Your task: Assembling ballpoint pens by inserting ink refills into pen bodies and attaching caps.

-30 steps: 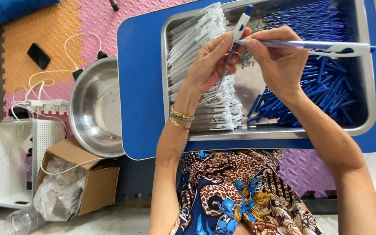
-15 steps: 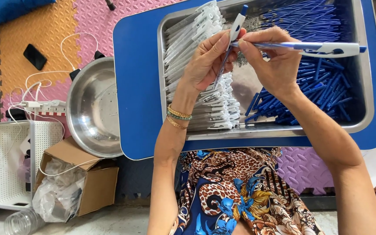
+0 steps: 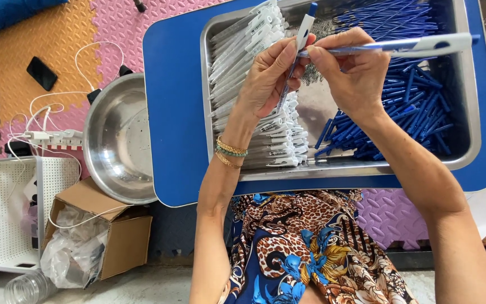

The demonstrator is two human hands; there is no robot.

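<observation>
Fingers: left hand point(image 3: 268, 76) pinches a white pen barrel with blue tip point(image 3: 304, 25), upright, upper centre; right hand point(image 3: 350, 70) grips a long white-and-blue pen body point(image 3: 417, 45) lying level toward upper right, fingertips meeting the left's.
Parts location: both pieces held above the rectangular steel tray point(image 3: 344, 168), not resting in it.
Tray contents: row of white pen barrels point(image 3: 254, 84) stacked on left side, heap of blue pen refills point(image 3: 406, 107) on right.
Support: tray sits on blue plastic lap table point(image 3: 178, 112), centre frame.
Surroundings: round steel bowl point(image 3: 116, 141) left of table; open cardboard box with plastic bag point(image 3: 99, 233) lower left; white perforated basket point(image 3: 7, 214) far left; black phone point(image 3: 41, 73) on orange mat, upper left.
Risk: likely a slip, since thin parts are pinched only at fingertips, so a dropped piece could fall into the refill heap or scatter it; misalignment could bend the thin part.
</observation>
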